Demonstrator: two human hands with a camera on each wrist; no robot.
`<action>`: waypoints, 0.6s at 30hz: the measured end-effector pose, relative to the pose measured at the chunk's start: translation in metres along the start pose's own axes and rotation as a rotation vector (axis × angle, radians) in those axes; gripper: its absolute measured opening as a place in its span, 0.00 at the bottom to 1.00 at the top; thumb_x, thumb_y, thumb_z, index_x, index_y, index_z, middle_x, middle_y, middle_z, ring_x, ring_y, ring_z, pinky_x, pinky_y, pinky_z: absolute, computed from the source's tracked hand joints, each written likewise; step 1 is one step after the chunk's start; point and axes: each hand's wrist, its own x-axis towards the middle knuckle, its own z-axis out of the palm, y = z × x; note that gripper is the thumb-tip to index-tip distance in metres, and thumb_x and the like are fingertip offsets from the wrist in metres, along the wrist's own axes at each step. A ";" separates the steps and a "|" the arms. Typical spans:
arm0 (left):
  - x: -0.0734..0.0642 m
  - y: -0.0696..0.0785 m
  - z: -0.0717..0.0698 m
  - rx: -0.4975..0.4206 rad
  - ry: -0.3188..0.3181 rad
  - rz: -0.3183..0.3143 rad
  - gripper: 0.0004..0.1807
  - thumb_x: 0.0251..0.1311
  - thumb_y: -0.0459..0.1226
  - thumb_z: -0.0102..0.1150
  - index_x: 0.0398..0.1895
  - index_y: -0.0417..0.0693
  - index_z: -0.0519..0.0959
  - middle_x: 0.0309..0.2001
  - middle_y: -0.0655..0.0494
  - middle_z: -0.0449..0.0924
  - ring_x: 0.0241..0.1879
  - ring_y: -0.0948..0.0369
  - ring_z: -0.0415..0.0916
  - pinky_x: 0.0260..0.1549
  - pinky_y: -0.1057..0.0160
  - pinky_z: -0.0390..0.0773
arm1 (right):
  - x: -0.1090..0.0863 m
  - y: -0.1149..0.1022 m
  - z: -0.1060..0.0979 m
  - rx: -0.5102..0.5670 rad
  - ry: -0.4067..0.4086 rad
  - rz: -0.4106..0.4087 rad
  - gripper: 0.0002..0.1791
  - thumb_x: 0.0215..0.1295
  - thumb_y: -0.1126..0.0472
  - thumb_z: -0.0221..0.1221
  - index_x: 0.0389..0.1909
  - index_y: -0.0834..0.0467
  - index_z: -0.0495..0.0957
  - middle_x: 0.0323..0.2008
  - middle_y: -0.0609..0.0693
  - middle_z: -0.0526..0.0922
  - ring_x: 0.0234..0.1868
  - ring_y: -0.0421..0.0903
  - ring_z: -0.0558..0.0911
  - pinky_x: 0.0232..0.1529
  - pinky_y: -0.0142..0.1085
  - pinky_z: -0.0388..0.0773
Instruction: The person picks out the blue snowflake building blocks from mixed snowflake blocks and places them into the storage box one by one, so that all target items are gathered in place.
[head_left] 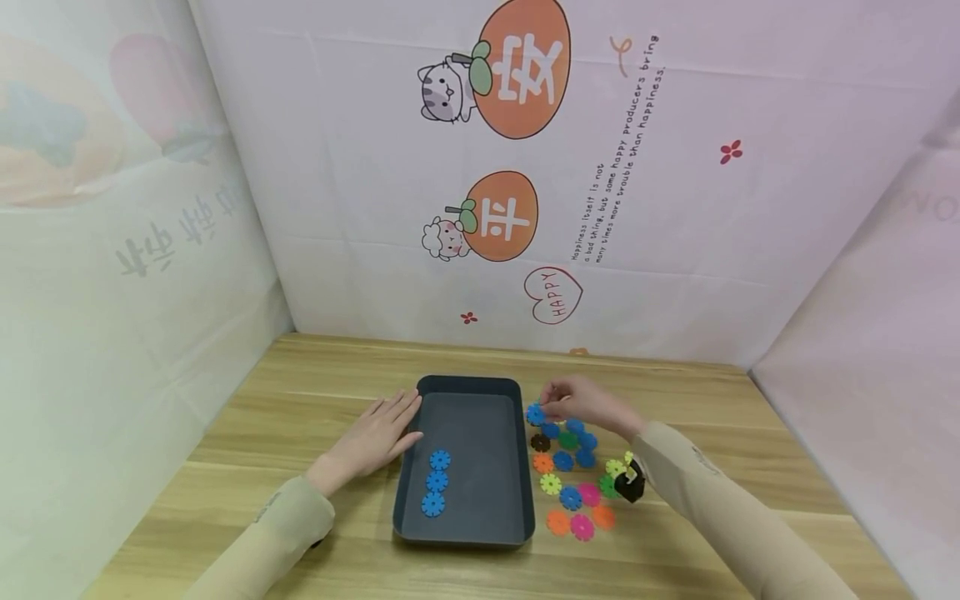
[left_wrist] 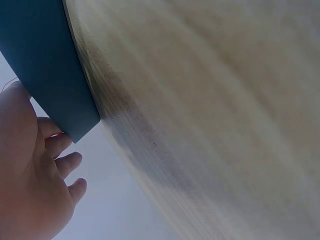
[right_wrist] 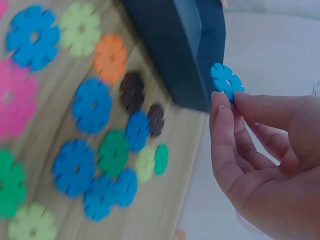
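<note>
My right hand (head_left: 576, 400) pinches a blue snowflake disc (right_wrist: 227, 80) between thumb and fingertips, beside the far right side of the dark grey tray (head_left: 480, 517). My left hand (head_left: 378, 433) lies with its fingers extended against the tray's left rim; in the left wrist view its fingertips touch the tray's wall (left_wrist: 50, 65). Inside the tray, toward its left side, three blue discs (head_left: 437, 481) form a line. Under and around the right hand, more discs lie on the table, among them a dark brown disc (right_wrist: 132, 92) and a green disc (right_wrist: 113, 153).
Right of the tray spread loose discs in several colours, including an orange disc (head_left: 558, 522), a pink disc (head_left: 582, 527) and a yellow disc (head_left: 551, 484). The wooden table (head_left: 247, 433) meets a printed cloth wall (head_left: 390, 283) at the back, with cloth walls on both sides.
</note>
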 end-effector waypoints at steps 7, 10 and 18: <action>0.000 0.000 0.000 -0.001 -0.002 -0.003 0.35 0.75 0.52 0.45 0.76 0.40 0.58 0.77 0.43 0.55 0.76 0.44 0.55 0.73 0.39 0.58 | 0.022 -0.027 0.022 -0.009 -0.026 -0.031 0.04 0.70 0.64 0.58 0.38 0.61 0.79 0.39 0.57 0.86 0.40 0.57 0.86 0.46 0.49 0.85; 0.000 0.000 0.001 0.002 -0.011 -0.008 0.36 0.75 0.52 0.44 0.77 0.41 0.57 0.78 0.43 0.55 0.77 0.44 0.54 0.73 0.40 0.58 | 0.031 -0.035 0.032 0.013 -0.048 -0.038 0.04 0.70 0.65 0.58 0.39 0.62 0.79 0.39 0.57 0.86 0.41 0.55 0.87 0.47 0.48 0.86; 0.000 -0.002 0.001 0.010 -0.012 -0.008 0.36 0.75 0.54 0.43 0.77 0.42 0.56 0.78 0.44 0.54 0.77 0.45 0.54 0.73 0.40 0.58 | 0.053 -0.044 0.062 0.064 -0.081 -0.114 0.04 0.69 0.69 0.58 0.38 0.68 0.78 0.37 0.63 0.85 0.38 0.55 0.88 0.46 0.46 0.87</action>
